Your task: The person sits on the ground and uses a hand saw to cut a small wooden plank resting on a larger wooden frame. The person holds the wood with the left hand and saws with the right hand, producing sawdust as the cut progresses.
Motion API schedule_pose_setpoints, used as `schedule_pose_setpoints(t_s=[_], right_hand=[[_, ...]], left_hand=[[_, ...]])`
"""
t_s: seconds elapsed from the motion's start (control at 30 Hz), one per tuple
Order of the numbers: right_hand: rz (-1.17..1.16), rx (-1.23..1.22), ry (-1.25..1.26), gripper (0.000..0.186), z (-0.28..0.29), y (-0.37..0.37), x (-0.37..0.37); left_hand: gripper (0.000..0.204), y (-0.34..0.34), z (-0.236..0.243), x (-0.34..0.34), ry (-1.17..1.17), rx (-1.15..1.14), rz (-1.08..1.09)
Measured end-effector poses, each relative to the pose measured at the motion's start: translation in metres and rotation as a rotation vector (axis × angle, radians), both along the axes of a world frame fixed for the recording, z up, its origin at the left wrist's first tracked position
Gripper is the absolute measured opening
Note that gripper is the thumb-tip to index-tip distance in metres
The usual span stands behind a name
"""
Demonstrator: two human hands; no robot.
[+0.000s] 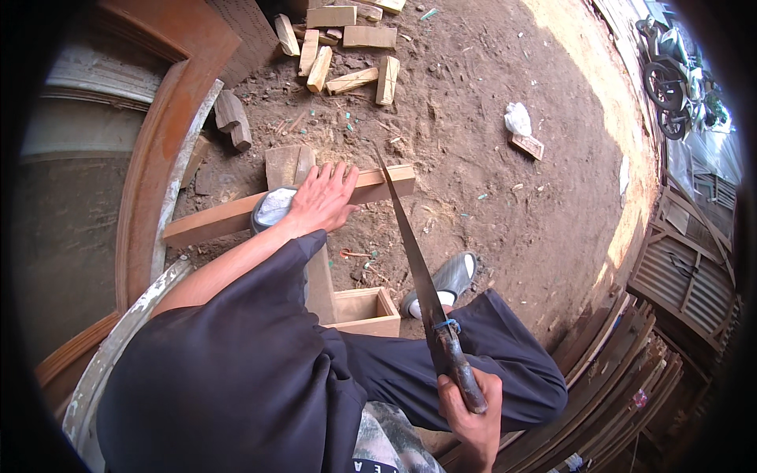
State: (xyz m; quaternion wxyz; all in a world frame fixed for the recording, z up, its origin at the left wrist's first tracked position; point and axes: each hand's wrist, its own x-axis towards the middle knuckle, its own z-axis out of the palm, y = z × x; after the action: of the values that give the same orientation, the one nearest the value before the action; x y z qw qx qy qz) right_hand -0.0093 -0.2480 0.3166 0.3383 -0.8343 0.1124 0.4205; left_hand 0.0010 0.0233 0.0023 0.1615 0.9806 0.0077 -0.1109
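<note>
My left hand (323, 195) is closed over a long wooden beam (211, 221), its fingers bent across the top and far side. My left foot, in a grey shoe with a white sock (276, 203), rests on the beam beside that hand. In my right hand (473, 406) is the dark, worn handle of a handsaw (415, 256), with blue string tied where the blade begins. The blade slants up and away, its narrow front part at the beam near the right end. Whether its teeth sit in a cut, I cannot tell.
Several cut wood blocks (371, 37) lie on the dirt ground at the far side. A wooden box (369, 307) stands between my legs. Orange-brown wooden frames (150, 158) lean at the left. Stacked planks (615, 378) and motorcycles (670, 79) are at the right.
</note>
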Motion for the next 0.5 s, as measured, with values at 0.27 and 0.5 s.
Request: schedule_pose_setpoints(t_s=[0.27, 0.5], right_hand=[[0.041, 0.058, -0.034, 0.019, -0.013, 0.007, 0.000], [0.020, 0.048, -0.032, 0.023, -0.013, -0.010, -0.021]], left_hand=[[0.075, 0.001, 0.002, 0.008, 0.088, -0.096, 0.055], [0.073, 0.000, -0.006, 0.005, 0.074, -0.151, 0.026]])
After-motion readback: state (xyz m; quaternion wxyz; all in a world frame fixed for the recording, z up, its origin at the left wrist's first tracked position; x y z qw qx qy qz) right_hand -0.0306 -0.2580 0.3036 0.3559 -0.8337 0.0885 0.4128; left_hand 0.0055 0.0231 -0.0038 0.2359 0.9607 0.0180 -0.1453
